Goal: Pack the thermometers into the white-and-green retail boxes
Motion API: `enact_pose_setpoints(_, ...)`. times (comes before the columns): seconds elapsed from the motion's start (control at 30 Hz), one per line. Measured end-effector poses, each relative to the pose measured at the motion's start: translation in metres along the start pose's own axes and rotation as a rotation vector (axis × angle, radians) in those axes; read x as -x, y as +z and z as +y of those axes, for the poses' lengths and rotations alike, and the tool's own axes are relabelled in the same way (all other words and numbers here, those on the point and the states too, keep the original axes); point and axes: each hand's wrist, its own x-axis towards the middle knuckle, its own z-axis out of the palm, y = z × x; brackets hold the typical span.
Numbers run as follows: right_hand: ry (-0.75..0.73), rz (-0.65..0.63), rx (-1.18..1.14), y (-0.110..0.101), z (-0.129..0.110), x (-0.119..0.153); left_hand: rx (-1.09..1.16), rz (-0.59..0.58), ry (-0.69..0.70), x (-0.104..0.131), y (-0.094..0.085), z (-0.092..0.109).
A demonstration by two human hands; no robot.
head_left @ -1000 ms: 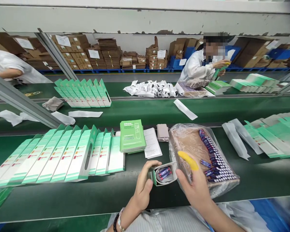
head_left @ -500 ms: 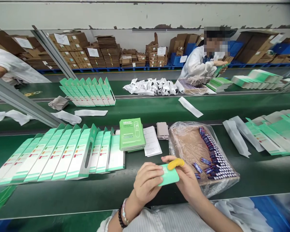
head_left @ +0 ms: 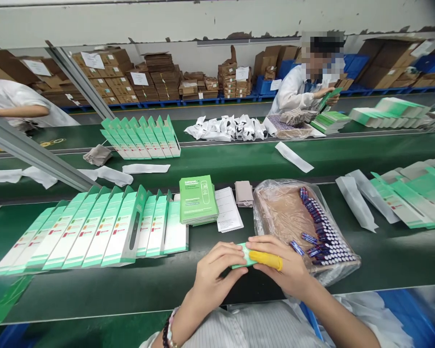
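Note:
Between my two hands is a small green box [head_left: 242, 258], its end turned toward me and most of its sides hidden by my fingers. My left hand [head_left: 217, 273] grips it from the left. From the right, my right hand [head_left: 288, 266] closes on it, a yellow finger cot [head_left: 266, 259] covering one finger. Just beyond lie a stack of green printed booklets [head_left: 197, 200], a white printed leaflet [head_left: 229, 210] and folded greyish cloth pouches [head_left: 244, 193]. To the right, a plastic-lined cardboard tray [head_left: 275, 208] contains many blue batteries [head_left: 326, 237].
Open green-and-white cartons [head_left: 90, 227] stand in a row at left. More flattened cartons [head_left: 413, 193] lie at right beside white pouches [head_left: 355, 203]. Across the green conveyor belt [head_left: 217, 162], a co-worker [head_left: 293, 92] holds a green booklet. A slanted metal post [head_left: 39, 150] crosses at left.
The green box has been tilted so less of its face shows. My right hand's fingers have come down over it. The view has shifted slightly.

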Motion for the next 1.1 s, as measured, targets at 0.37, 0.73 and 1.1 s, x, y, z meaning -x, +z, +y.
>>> enact_pose_setpoints(0.37,-0.049,0.03,-0.013,-0.005,-0.007,-0.005,0.067,0.009,-0.053,-0.004,-0.001,0.006)
enact_pose_setpoints(0.73,-0.143,-0.087,0.176,0.0,-0.005,0.005,-0.117,0.092,0.289,0.015,0.014,-0.021)
enact_pose_setpoints(1.1,0.448,0.695,-0.331,-0.052,0.06,-0.068,-0.001,0.344,0.071,0.037,-0.014,-0.024)
